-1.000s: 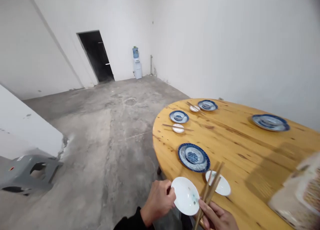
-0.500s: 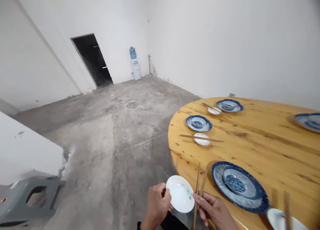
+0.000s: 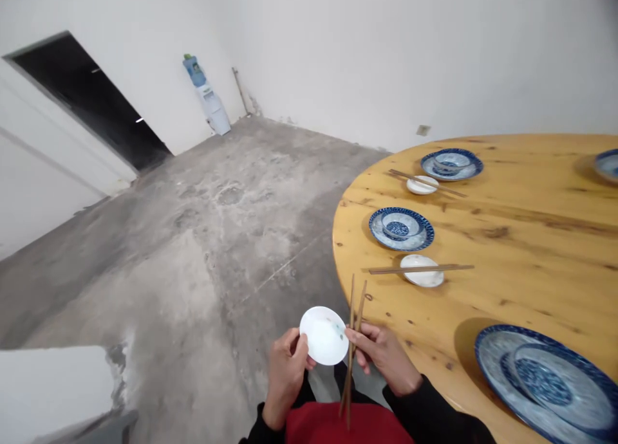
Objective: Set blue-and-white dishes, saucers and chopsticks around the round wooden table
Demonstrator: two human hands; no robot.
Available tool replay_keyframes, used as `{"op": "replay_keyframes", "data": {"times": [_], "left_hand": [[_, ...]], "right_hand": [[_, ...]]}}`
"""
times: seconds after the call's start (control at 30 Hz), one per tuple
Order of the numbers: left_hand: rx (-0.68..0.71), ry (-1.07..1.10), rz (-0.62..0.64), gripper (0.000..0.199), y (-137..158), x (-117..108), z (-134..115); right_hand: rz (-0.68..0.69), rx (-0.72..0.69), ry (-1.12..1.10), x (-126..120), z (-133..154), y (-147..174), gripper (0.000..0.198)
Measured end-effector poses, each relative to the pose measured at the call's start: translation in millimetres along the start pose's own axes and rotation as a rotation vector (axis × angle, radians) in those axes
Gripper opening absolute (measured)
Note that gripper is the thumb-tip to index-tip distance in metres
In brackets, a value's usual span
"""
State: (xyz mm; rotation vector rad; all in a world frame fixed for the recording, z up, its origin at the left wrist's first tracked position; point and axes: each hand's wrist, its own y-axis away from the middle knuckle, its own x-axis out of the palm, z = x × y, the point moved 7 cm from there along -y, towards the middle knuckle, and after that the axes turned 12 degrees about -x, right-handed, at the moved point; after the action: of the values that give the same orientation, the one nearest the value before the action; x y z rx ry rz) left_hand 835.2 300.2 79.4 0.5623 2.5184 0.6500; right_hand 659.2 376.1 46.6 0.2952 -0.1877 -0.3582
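Observation:
A small white saucer [image 3: 321, 338] with a faint green pattern is pinched at its left rim between the thumb and fingers of my left hand [image 3: 286, 372]. Two wooden chopsticks [image 3: 348, 386], crossing low down, are gripped by my right hand [image 3: 386, 357]. Its thumb and fingertips also reach the saucer's right rim. Both hands are in front of my body, just off the left edge of the round wooden table [image 3: 521, 296]. Nearest on the table is a blue-and-white plate [image 3: 487, 341] with a clear-looking bowl [image 3: 543, 376] on it.
Farther along the table lie another plate [image 3: 422, 238] with a bowl, a saucer [image 3: 425, 280] with chopsticks across it, and a similar setting behind. A water dispenser [image 3: 215, 109] stands by the far wall, right of a dark doorway [image 3: 91, 96]. A white block [image 3: 53, 386] juts in at lower left.
The view has tilted and shifted. My hands, saucer and chopsticks now appear farther left and higher, farther from the nearest plate. My hold on both things is the same.

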Motion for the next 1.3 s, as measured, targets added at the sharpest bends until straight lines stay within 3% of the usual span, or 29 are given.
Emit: {"op": "replay_keyframes", "data": {"times": [0.13,0.33,0.5,0.63,0.77,1.03,1.17,1.3], "left_hand": [[0.044,-0.009,0.057,0.042,-61,-34,-28],[0.168,-0.044,0.161,0.035,-152,-87,-88],[0.244,-0.092,0.238,0.034,-227,-103,-137],[0.275,-0.127,0.242,0.036,-292,-103,-169],[0.293,-0.164,0.197,0.04,-367,-103,-206],[0.268,-0.223,0.148,0.044,-502,-82,-325],[0.301,-0.255,0.149,0.04,-551,-65,-380],[0.342,-0.289,0.249,0.037,-604,-36,-430]], "right_hand": [[-0.082,-0.044,-0.049,25,12,-57,0.059],[-0.304,-0.151,-0.108,64,49,-138,0.058],[-0.455,-0.22,-0.103,70,85,-196,0.058],[-0.56,-0.258,-0.093,51,111,-245,0.058],[-0.629,-0.273,-0.109,22,129,-314,0.055],[-0.561,-0.234,-0.166,-24,171,-478,0.049],[-0.61,-0.273,-0.118,-51,207,-530,0.046],[-0.795,-0.348,0.01,-92,230,-563,0.04]]}}
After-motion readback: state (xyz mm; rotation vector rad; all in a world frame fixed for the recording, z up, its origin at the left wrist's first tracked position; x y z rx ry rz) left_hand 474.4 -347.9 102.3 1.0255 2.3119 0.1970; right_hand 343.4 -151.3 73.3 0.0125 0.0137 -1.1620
